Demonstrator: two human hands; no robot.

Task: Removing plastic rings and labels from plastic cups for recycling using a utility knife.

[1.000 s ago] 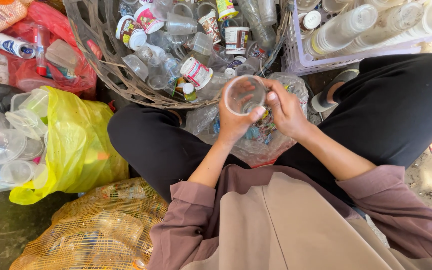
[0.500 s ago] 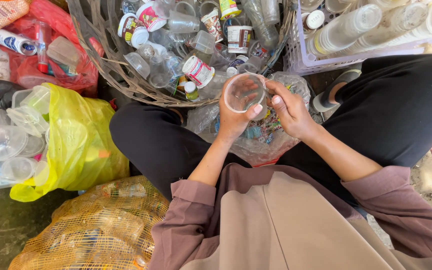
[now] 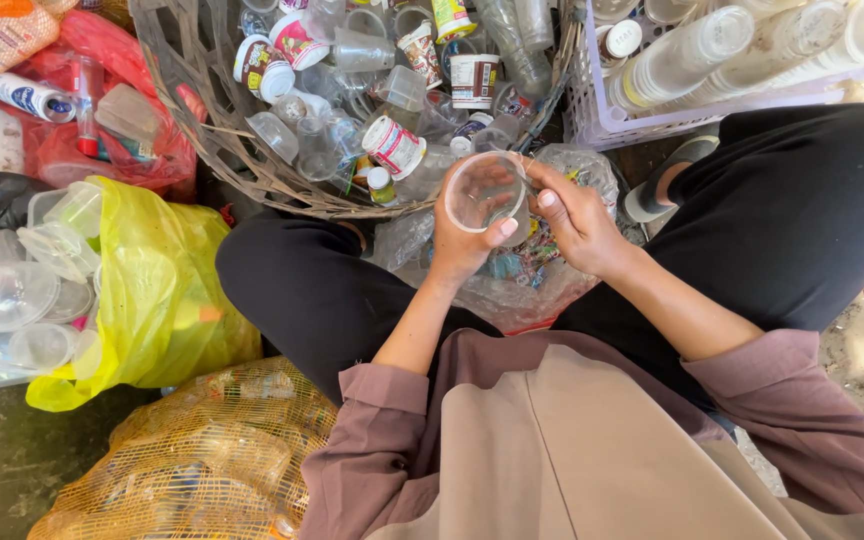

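Note:
My left hand (image 3: 460,238) grips a clear plastic cup (image 3: 486,192) with its open mouth facing up at me. My right hand (image 3: 574,215) pinches the cup's rim on the right side with thumb and fingertips. Both hands hover over a clear plastic bag (image 3: 527,280) of small coloured scraps that lies between my knees. Just beyond the cup stands a woven basket (image 3: 217,125) full of clear cups, bottles and labelled tubs.
A lilac crate (image 3: 607,120) with stacked clear cups stands at the upper right. A yellow bag (image 3: 157,300) of clear containers lies at the left, a red bag (image 3: 62,150) behind it, and a yellow net sack (image 3: 192,460) of bottles at the lower left.
The cup and both hands stay in nearly the same place. My right fingers have shifted along the cup's rim.

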